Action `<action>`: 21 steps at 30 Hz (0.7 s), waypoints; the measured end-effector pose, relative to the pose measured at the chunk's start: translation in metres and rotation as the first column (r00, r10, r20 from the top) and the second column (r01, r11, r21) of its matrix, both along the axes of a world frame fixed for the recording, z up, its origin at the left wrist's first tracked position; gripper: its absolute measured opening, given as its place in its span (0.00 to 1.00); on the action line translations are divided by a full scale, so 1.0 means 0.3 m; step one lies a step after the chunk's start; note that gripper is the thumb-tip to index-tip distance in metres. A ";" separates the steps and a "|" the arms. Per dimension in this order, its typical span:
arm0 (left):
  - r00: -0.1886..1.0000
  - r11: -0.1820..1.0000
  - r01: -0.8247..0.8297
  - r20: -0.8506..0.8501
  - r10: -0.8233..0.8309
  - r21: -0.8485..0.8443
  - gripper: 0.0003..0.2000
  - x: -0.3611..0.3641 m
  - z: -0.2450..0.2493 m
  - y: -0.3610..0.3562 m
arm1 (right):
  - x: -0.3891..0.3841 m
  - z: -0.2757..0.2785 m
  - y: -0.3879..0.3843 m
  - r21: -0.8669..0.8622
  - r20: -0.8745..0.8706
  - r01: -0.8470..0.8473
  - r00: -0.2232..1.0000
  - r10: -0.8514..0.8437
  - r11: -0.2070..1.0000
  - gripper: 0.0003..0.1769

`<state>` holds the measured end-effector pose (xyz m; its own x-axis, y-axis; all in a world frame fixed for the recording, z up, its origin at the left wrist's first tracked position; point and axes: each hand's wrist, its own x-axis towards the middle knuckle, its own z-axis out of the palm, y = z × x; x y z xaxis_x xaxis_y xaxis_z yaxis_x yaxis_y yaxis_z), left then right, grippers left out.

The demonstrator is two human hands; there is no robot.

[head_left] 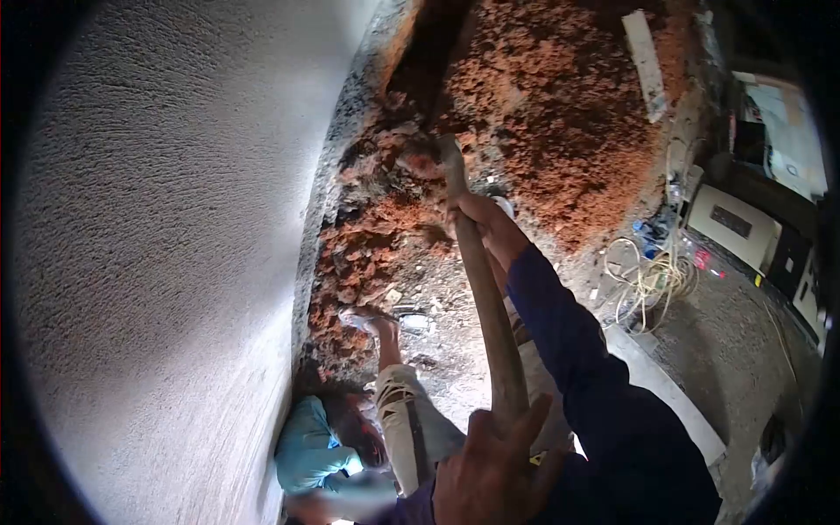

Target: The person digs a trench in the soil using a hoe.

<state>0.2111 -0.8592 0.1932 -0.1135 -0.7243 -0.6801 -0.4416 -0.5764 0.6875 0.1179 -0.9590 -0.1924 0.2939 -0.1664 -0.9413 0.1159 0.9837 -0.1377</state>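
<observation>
A long wooden-handled digging tool slants up from my body toward the broken soil beside the wall. My right hand is closed round its upper shaft. Near the bottom of the view, my left hand wraps the handle's lower end. The tool's far end overlaps loose red soil and dark clods; its head is blurred there, so I cannot tell its kind. My foot is on the rubble below the dug soil.
A rough grey wall rises on the left. Red soil is heaped ahead, with a pale board on it. Coiled cable and a slab lie right. A person in a teal shirt is low beside the wall.
</observation>
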 end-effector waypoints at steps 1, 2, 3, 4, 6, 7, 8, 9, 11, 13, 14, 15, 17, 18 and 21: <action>0.999 0.999 0.031 -0.034 -0.030 0.015 0.26 0.014 0.024 0.033 | -0.049 0.065 0.022 -0.127 -0.133 -0.093 0.988 0.076 0.988 0.07; 0.996 0.997 0.065 -0.066 -0.062 0.039 0.25 0.032 0.039 0.069 | -0.102 0.097 0.059 -0.136 -0.160 -0.086 0.985 0.064 0.987 0.07; 0.993 0.995 0.085 -0.089 -0.080 0.054 0.24 0.063 0.040 0.124 | -0.143 0.122 0.100 -0.133 -0.123 0.100 0.986 -0.117 0.986 0.06; 0.990 0.992 0.104 -0.098 -0.097 0.070 0.23 0.101 0.024 0.188 | -0.169 0.138 0.139 -0.127 -0.080 0.282 0.953 -0.293 0.951 0.05; 0.990 0.987 0.127 -0.082 -0.119 0.095 0.21 0.202 -0.049 0.342 | -0.164 0.234 0.187 -0.142 -0.182 0.203 0.957 -0.227 0.969 0.04; 0.988 0.982 0.146 -0.065 -0.139 0.117 0.21 0.262 -0.096 0.425 | -0.169 0.218 0.244 -0.257 -0.275 0.234 0.912 -0.303 0.938 0.05; 0.984 0.977 0.180 -0.029 -0.178 0.117 0.20 0.330 -0.173 0.515 | -0.174 0.193 0.303 -0.368 -0.355 0.243 0.855 -0.377 0.898 0.05; 0.972 0.970 0.229 0.025 -0.232 0.081 0.19 0.395 -0.278 0.619 | -0.168 0.146 0.364 -0.416 -0.424 0.228 0.807 -0.410 0.880 0.05; 0.910 0.929 0.365 0.233 -0.343 -0.056 0.18 0.506 -0.567 0.835 | -0.096 0.094 0.449 -0.522 -0.526 0.269 0.646 -0.554 0.809 0.06; 0.754 0.878 0.478 0.520 -0.402 -0.014 0.16 0.551 -0.908 0.959 | -0.083 -0.070 0.524 -0.543 -0.516 0.354 0.574 -0.636 0.761 0.07; 0.766 0.888 0.432 0.585 -0.268 -0.158 0.15 0.554 -1.090 0.982 | -0.113 -0.139 0.565 -0.495 -0.450 0.402 0.640 -0.623 0.770 0.07; 0.739 0.917 0.398 0.581 -0.341 0.032 0.15 0.553 -1.238 0.997 | -0.125 -0.164 0.577 -0.495 -0.433 0.412 0.646 -0.628 0.765 0.07; 0.754 0.909 0.404 0.601 -0.265 -0.106 0.17 0.555 -1.449 1.035 | -0.223 -0.231 0.621 -0.516 -0.360 0.399 0.702 -0.614 0.758 0.07; 0.762 0.927 0.372 0.555 -0.334 0.046 0.17 0.521 -1.469 0.972 | -0.251 -0.241 0.645 -0.490 -0.414 0.433 0.648 -0.639 0.757 0.08; 0.872 0.950 0.310 0.391 -0.295 0.025 0.21 0.388 -1.517 0.903 | -0.385 -0.161 0.672 -0.590 -0.412 0.517 0.468 -0.782 0.620 0.08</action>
<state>0.3276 -0.5884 -0.2619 -0.0659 -0.7221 -0.6886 -0.8243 -0.3495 0.4454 0.0023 -0.7573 -0.2408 -0.6233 -0.3925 -0.6763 0.4638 0.5108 -0.7239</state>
